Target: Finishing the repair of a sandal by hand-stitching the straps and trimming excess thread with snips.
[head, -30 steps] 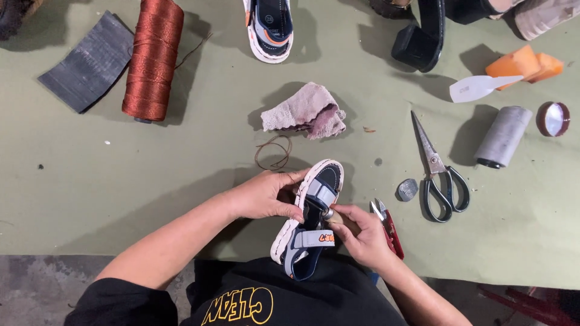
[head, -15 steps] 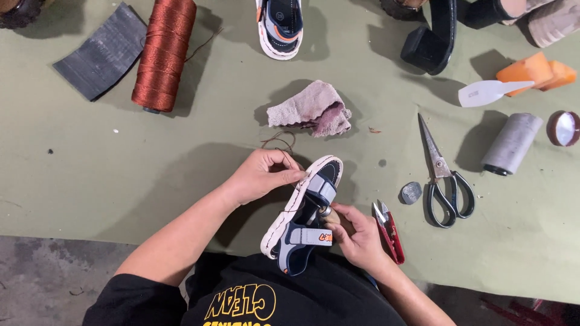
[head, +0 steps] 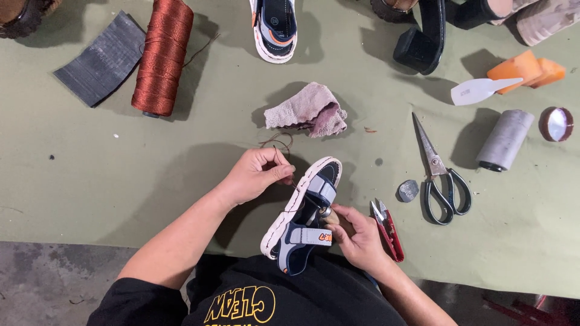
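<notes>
Stitching work sits just below the centre of the frame, where a small navy sandal (head: pixel 302 220) with grey straps and a pale, stitched sole edge is held tilted over the near edge of the green table (head: pixel 90 181), above the person's lap. The left hand (head: pixel 257 175) is closed in a pinch on a dark thread (head: pixel 279 151) that runs from the fingertips toward the sandal's sole rim, with a loose loop of it lying on the table just above the hand. The right hand (head: pixel 356 238) is wrapped around the heel end and rear strap, fingers closed on the shoe; something small and round-headed shows at its thumb, probably an awl handle, though it is too hidden to be sure. The sandal looks light, with a flexible foam-like sole and soft straps, so it likely bends if squeezed mid-sole; the firmer rim and heel seem the best places to hold it. The thread is thin and could slip, so a tight fingertip pinch suits it. Red-handled snips (head: pixel 386 229) lie just right of the right hand, scissors (head: pixel 438 175) farther right, a crumpled cloth (head: pixel 308 108) above, and a spool of rust-coloured thread (head: pixel 162 57) at upper left.
</notes>
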